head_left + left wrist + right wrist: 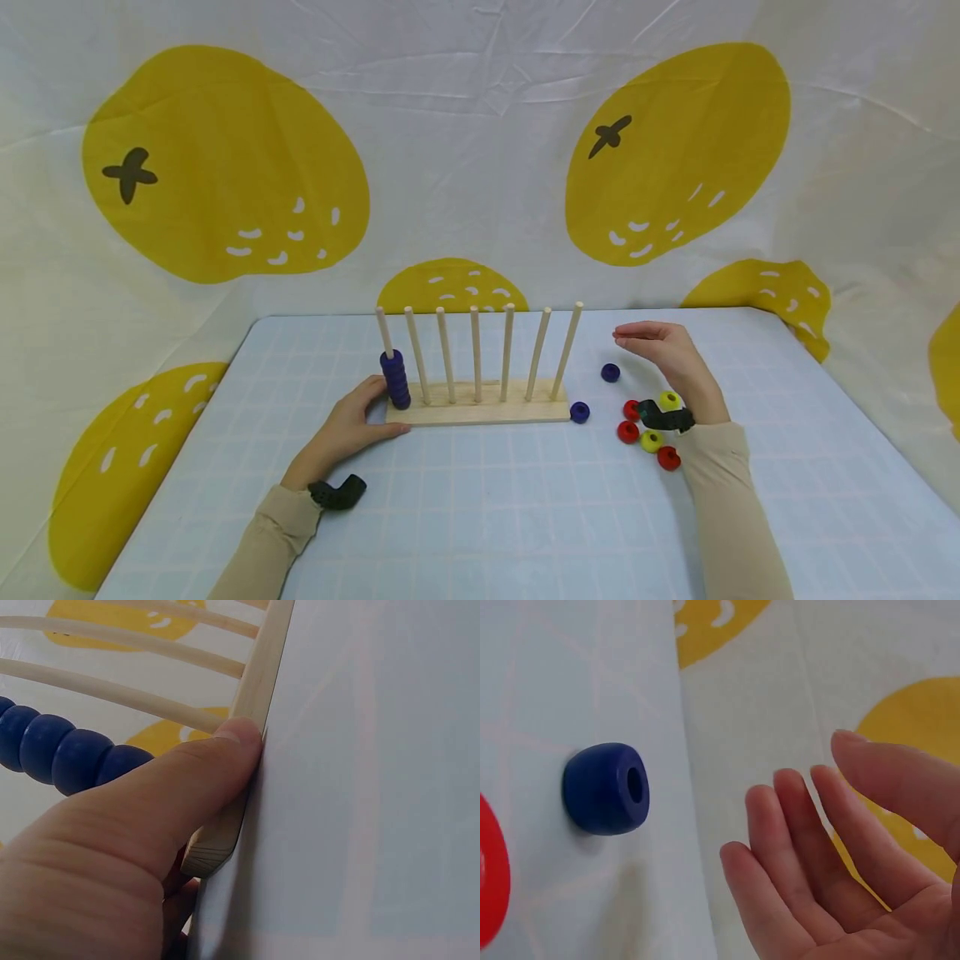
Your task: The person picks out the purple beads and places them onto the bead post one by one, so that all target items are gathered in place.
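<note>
A wooden peg rack (pixel 480 412) stands on the table with several upright pegs. Its leftmost peg carries a stack of blue beads (pixel 395 379). My left hand (pixel 348 429) holds the left end of the base; in the left wrist view the thumb lies along the wood while the other fingers are mostly hidden behind it. Over the table to the right of the rack, my right hand (pixel 671 354) is raised with loosely extended fingers and nothing between them. Nearest to it lies a loose blue bead (pixel 604 789), apart from the fingertips. Another blue bead (pixel 580 412) sits by the base's right end.
Red beads (pixel 627 432) and yellow beads (pixel 652 441) are scattered below the right hand, partly behind its wrist strap (pixel 666 416). A pale checked cloth (pixel 487 517) covers the table. Behind its far edge hangs a white curtain (pixel 465 167) with yellow fruit shapes.
</note>
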{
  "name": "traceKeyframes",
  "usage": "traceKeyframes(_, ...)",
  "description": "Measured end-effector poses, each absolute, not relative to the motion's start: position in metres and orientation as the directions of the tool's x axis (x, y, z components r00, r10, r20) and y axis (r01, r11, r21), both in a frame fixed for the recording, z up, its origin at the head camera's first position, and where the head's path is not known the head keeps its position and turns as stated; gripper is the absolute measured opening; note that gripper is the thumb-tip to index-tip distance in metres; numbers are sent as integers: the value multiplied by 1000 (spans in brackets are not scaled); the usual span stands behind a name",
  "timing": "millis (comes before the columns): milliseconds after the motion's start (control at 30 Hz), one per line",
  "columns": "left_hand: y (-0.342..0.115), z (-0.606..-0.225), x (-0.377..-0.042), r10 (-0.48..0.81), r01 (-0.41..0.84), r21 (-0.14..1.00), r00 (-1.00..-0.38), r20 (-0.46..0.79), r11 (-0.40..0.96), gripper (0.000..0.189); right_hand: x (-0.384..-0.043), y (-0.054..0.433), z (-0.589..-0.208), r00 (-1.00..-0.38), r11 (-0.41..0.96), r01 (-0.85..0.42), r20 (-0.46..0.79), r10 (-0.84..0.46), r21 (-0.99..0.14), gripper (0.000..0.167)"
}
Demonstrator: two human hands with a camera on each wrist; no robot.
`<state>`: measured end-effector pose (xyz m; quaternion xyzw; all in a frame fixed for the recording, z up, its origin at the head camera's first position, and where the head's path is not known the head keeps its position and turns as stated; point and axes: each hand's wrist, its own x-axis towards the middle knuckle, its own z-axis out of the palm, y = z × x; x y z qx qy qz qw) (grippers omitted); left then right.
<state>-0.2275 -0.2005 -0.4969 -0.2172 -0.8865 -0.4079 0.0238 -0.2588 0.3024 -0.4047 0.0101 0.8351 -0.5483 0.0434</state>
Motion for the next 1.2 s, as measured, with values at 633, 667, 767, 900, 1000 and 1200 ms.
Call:
traceKeyframes(633, -201, -498, -228, 387, 453, 699, -883, 266, 553, 68, -267, 300, -426, -949, 497, 238, -309, -66, -835, 41)
traceKeyframes(667, -201, -497, -228, 387, 454, 698, -883, 267, 554, 69, -267, 300, -427, -948, 490, 242, -312, -64, -837, 41)
traceKeyframes(767, -200, -497, -228, 389, 458, 694, -881, 270, 555, 69, -268, 299, -429, -946, 479, 250, -318, -64, -841, 42)
traceKeyframes(900, -200, -497, -228, 389, 456, 693, -882, 267, 558, 69, -269, 299, -431, -945, 473, 256, -322, -62, -843, 44)
traceKeyframes(1000, -200, -497, -228, 388, 455, 691, -883, 266, 562, 70, -270, 299, -432, -946, 475, 256, -319, -54, -842, 44)
traceKeyframes(1200, -200, -496, -228, 385, 452, 692, -884, 264, 563, 70, -271, 297, -434, -948, 476, 260, -316, -39, -840, 45)
